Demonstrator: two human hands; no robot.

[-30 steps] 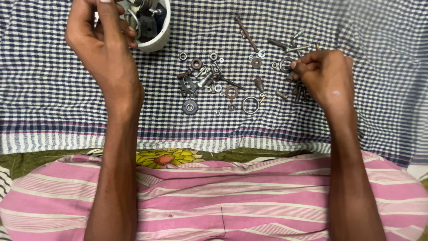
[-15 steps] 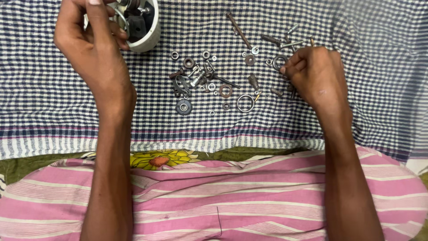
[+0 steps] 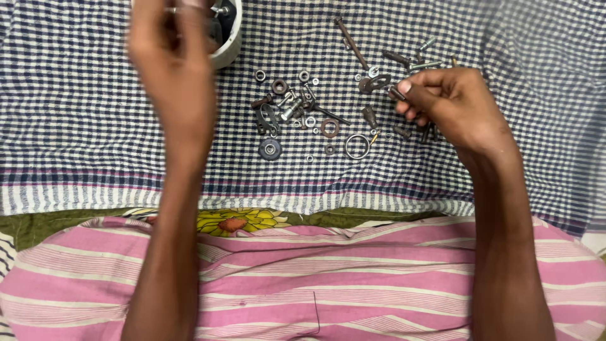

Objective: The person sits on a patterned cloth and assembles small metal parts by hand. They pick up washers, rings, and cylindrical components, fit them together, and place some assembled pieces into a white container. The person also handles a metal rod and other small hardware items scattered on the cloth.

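Fingers of the right hand [image 3: 451, 104] pinch a bolt [image 3: 396, 93] among scattered hardware, while the blurred left hand [image 3: 173, 60] pinches something small over the far-left cup [image 3: 228, 47].

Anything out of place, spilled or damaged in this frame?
Nothing stands out. Small metal parts lie loosely spread on the checked cloth; the right hand pinches one, the blurred left hand is at the white container.
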